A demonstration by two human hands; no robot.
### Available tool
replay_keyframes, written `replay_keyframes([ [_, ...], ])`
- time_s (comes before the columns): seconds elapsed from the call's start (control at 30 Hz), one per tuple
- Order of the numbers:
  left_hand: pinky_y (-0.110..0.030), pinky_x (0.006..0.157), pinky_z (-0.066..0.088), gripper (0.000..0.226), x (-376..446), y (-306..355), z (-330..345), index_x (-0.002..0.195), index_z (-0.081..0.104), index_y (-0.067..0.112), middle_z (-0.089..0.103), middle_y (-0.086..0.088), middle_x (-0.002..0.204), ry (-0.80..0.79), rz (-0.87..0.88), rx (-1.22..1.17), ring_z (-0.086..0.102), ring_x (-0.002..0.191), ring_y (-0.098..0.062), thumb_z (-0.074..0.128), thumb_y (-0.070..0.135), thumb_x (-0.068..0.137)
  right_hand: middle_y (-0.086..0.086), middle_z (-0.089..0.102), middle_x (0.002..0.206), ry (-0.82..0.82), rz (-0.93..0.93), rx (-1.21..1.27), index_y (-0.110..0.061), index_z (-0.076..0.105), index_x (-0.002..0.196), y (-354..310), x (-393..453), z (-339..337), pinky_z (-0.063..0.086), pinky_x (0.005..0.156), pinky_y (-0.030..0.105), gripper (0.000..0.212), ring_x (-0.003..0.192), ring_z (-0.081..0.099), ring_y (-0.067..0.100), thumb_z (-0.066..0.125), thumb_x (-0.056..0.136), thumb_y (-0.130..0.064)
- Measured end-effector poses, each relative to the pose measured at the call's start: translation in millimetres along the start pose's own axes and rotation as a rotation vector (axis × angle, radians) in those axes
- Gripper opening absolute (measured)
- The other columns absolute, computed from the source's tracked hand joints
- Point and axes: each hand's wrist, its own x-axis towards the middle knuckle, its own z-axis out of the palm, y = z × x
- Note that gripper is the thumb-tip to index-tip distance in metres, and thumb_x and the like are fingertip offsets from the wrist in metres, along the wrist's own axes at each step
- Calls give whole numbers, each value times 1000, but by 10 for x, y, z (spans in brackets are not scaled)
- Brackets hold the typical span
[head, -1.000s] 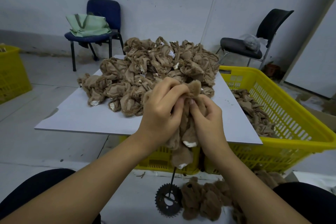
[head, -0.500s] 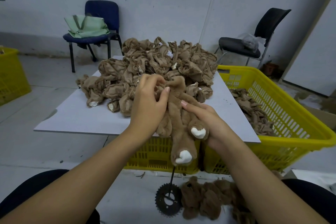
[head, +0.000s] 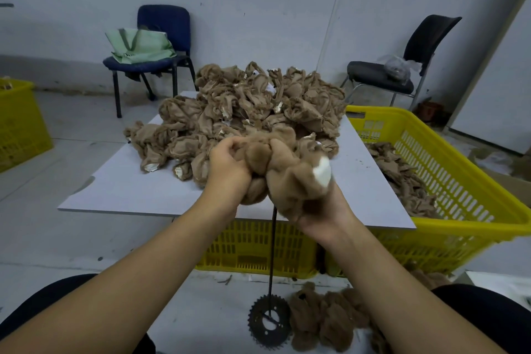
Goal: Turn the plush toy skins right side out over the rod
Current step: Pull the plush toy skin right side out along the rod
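Note:
A brown plush skin (head: 290,178) with a white paw patch is bunched between both hands over the top of a thin dark rod (head: 273,250). The rod stands on a toothed gear base (head: 268,322) on the floor. My left hand (head: 230,169) grips the skin's left side with curled fingers. Most of my right hand (head: 330,210) is hidden under the fur that it holds from below on the right. A big pile of inside-out tan skins (head: 247,115) lies on the white board (head: 120,181) just behind.
Furry skins (head: 327,319) lie on the floor right of the gear. A yellow crate (head: 448,181) with more skins stands at the right, another yellow crate (head: 17,121) far left. A blue chair (head: 161,46) with a green bag and a black chair (head: 413,57) stand by the wall.
The skin has gone from hanging long with both paws down to a bunched ball, one white paw swung up to the right. Both hands moved right and closed tighter on it.

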Motion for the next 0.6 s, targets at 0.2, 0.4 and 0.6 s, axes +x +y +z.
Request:
replay_keyframes([
  [0.2,-30,58,53,22,46,-7,-134,83,63,9,59,-4,60,128,-195,-257,59,60,-19,50,0,98,33,67,112,3,49,-4,5,53,131,70,90,27,61,77,43,49,95,71,40,40,105,-34],
  [0.4,-19,39,39,11,78,-125,-154,92,59,14,52,-4,67,49,-497,-270,47,53,-17,50,13,98,23,71,85,-26,-225,-304,13,65,105,235,125,41,60,70,31,39,78,69,28,36,101,-13],
  [0.6,-14,36,27,28,114,-125,-196,71,54,17,45,0,56,76,-643,-259,36,48,-14,52,24,98,16,73,95,9,-328,-740,-2,64,115,374,32,112,61,79,30,32,86,73,23,37,102,8],
])
